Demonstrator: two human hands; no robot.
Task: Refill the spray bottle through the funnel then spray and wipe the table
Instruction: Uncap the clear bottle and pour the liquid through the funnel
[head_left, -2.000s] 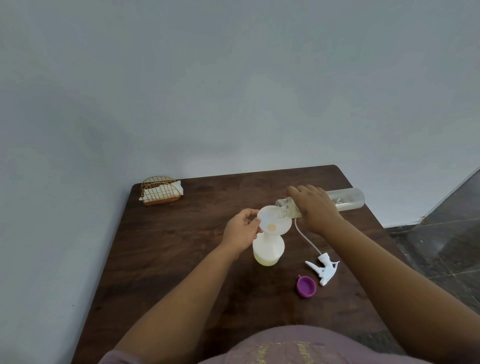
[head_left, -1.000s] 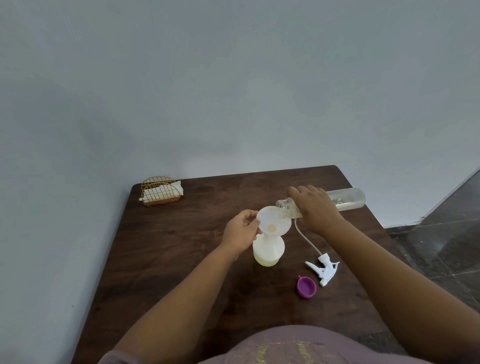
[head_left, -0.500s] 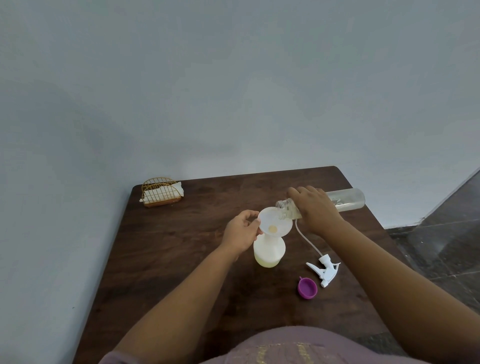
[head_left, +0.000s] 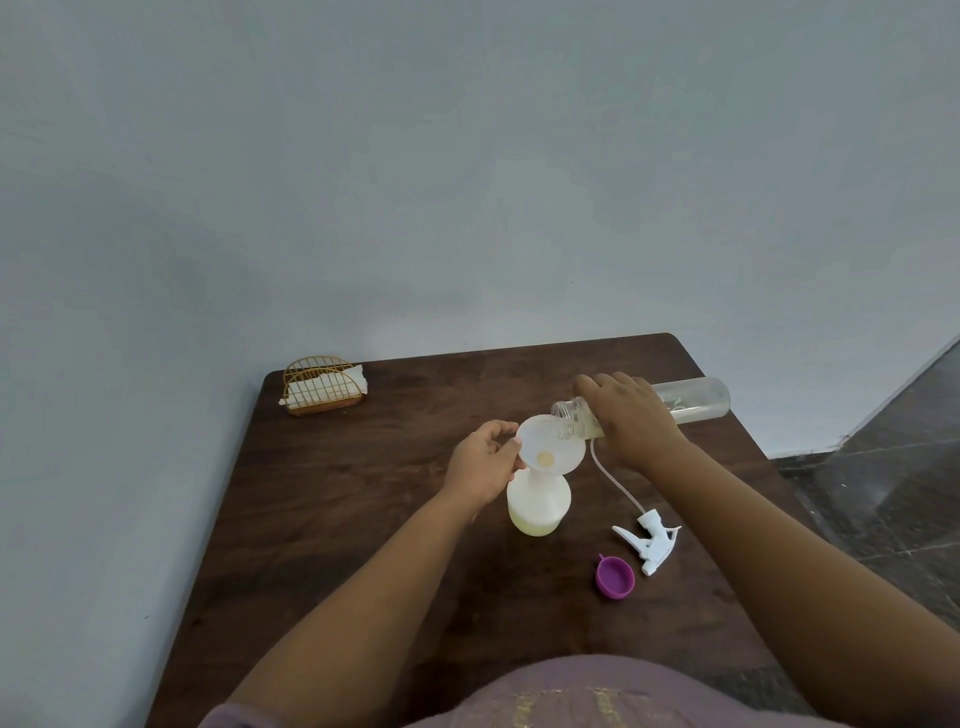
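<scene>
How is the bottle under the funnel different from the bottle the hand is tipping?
The spray bottle stands upright on the table; the clear bottle lies tipped nearly sideways in the right hand. The spray bottle is milky white and squat; the clear bottle is see-through and long. The spray bottle carries a funnel; the clear bottle's mouth is bare. Both hold yellowish liquid.

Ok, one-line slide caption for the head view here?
Left hand steadies the funnel on the spray bottle while the right hand tips a clear bottle into it.
</scene>
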